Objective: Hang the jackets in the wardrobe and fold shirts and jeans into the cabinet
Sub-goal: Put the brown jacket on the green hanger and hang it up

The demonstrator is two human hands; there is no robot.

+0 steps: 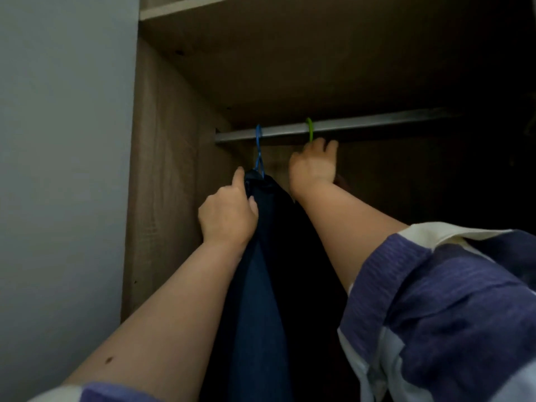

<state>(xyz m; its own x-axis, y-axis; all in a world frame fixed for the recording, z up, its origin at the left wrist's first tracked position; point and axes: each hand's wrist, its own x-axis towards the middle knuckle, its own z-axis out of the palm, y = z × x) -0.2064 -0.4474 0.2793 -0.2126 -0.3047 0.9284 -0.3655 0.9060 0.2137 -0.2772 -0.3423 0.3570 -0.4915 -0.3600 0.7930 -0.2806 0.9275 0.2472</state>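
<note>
Purple-and-cream sleeves (441, 300) frame bare forearms: left hand (229, 216) grips the dark jacket (261, 285) on its blue hanger (259, 152), right hand (314, 166), at one o'clock, holds the green hanger (309, 129) beneath the rail (377, 123).

A dark navy jacket (261, 285) hangs on a blue hanger (259, 153), whose hook sits over the metal rail (362, 126) near the left wall of the wooden wardrobe (174, 169). The cloth drops straight down in long folds. A green hanger (309, 129) hooks over the same rail just to the right, its load lost in the dark.
</note>
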